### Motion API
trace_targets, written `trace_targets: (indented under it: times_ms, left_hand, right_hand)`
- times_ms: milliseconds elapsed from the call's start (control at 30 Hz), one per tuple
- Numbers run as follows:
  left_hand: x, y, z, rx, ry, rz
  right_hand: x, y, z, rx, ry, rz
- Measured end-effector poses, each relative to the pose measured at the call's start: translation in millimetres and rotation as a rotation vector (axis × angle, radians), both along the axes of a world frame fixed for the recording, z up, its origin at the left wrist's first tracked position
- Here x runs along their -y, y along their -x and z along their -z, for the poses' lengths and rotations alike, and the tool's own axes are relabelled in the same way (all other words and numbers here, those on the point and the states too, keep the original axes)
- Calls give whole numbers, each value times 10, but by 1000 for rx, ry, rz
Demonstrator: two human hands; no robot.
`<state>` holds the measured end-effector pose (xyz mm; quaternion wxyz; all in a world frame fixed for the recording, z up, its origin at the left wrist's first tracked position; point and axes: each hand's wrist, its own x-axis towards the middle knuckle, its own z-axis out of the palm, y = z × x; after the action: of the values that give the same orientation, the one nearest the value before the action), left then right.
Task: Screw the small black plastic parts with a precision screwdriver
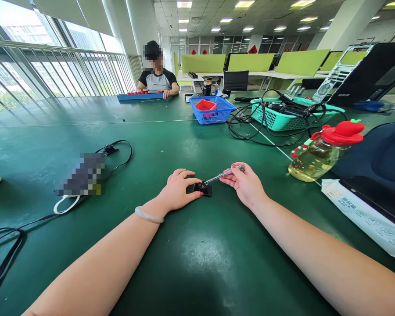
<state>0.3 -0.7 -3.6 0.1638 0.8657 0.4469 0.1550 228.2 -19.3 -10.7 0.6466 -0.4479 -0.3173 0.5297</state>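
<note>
On the green table, a small black part with a flat square base (206, 190) sits in front of me. My left hand (179, 189) grips it from the left between thumb and fingers. In my right hand (245, 182) is a slim screwdriver (222, 174) with a clear purplish handle, pinched between thumb and fingers. Its metal shaft slants down to the left, and the tip meets the top of the black part. Whether the tip sits in a screw is too small to tell.
A blue basket (213, 115) with a red tray (206, 105) stands ahead, beside a teal basket (279, 116) of cables. At right are a red-lidded bottle (321, 156) and a white packet (365, 215). A cabled device (82, 175) lies left. Another person (158, 77) sits opposite.
</note>
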Motion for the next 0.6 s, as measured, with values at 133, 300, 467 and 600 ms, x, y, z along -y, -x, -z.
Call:
trace_targets:
  times_ms: [133,300,467,600]
  left_hand:
    - [1,1,-4,-3,-4,1]
    - [1,4,-10,-11,7,3]
    - [6,1,-17,-22,6,6]
    - [5,-1,-19,-17,6,5]
  right_hand:
    - [-3,-9,2,-26,-11,-36]
    - [-4,-21,0,-33,-23,-53]
    - [-10,-19,15,-26,-41,-45]
    - [-15,-20,21,-25,-31,-27]
